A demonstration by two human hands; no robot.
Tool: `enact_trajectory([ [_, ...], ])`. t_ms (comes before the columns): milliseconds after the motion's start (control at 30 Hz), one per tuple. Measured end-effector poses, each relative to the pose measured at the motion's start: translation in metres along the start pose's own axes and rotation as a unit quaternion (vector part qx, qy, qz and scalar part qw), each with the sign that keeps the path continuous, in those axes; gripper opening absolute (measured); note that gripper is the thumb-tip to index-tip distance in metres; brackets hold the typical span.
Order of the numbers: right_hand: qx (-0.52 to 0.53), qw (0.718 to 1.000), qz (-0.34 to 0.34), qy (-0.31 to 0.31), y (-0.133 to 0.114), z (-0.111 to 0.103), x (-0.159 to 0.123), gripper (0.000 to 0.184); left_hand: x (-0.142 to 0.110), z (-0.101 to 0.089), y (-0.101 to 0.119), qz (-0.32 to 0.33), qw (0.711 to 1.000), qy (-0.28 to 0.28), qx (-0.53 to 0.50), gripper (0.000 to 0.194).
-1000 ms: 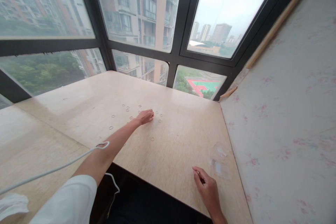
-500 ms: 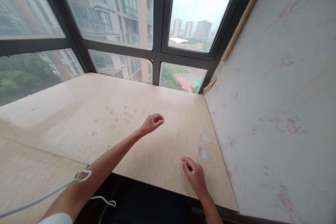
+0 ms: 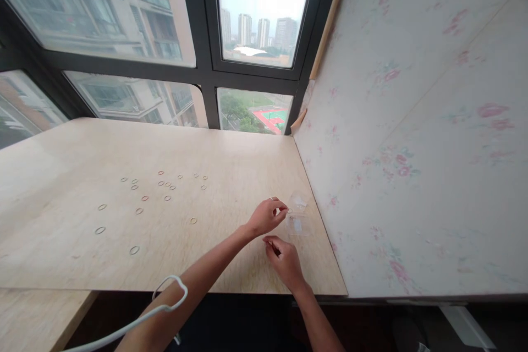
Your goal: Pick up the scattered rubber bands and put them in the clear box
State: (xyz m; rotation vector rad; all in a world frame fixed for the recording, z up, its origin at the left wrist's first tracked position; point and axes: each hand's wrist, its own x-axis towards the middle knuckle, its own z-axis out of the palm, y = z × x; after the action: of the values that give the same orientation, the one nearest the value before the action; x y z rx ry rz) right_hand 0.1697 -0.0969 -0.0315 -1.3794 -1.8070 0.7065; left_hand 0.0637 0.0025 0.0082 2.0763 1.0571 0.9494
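Note:
My left hand (image 3: 265, 216) is at the near side of a small clear plastic box (image 3: 304, 226), thumb and fingertips pinched together at its edge. Whatever lies in that pinch is too small to make out. Behind the box lies another clear piece, perhaps its lid (image 3: 300, 202). Closer to me, my right hand (image 3: 284, 262) hovers with its fingers curled and tips pressed together; their contents are hidden. To the left, several thin bands are scattered singly over the wooden board, among them a red band (image 3: 144, 201), a yellow band (image 3: 193, 223) and a dark green band (image 3: 134, 254).
The pale wooden board (image 3: 235, 159) ends at a flower-patterned wall (image 3: 371, 121) on the right and dark window frames (image 3: 251, 73) at the back. A white cable (image 3: 136, 322) loops over my left forearm. The board's front edge runs beneath my forearms.
My left hand has swung right, from beside the bands to the clear box. My right hand stays pinched near the board's front. The view has turned to the right.

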Motion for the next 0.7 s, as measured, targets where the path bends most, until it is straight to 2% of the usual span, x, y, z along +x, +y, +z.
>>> enact_trajectory([
  [167, -0.002, 1.000, -0.004, 0.008, -0.002, 0.000, 0.001, 0.021, 0.008, 0.019, 0.002, 0.002, 0.998, -0.033, 0.062, 0.019],
  [367, -0.003, 1.000, 0.001, 0.011, 0.000, 0.000, 0.001, 0.021, 0.007, 0.021, 0.001, -0.027, 0.996, -0.049, 0.071, 0.025],
  [500, 0.012, 1.000, 0.004, 0.006, 0.000, 0.000, 0.000, 0.023, -0.007, 0.011, -0.010, -0.045, 0.998, -0.009, 0.032, 0.022],
  [700, 0.001, 1.000, 0.010, -0.002, -0.002, -0.003, -0.001, 0.028, -0.054, -0.017, -0.038, -0.094, 0.992, 0.087, 0.000, 0.019],
])
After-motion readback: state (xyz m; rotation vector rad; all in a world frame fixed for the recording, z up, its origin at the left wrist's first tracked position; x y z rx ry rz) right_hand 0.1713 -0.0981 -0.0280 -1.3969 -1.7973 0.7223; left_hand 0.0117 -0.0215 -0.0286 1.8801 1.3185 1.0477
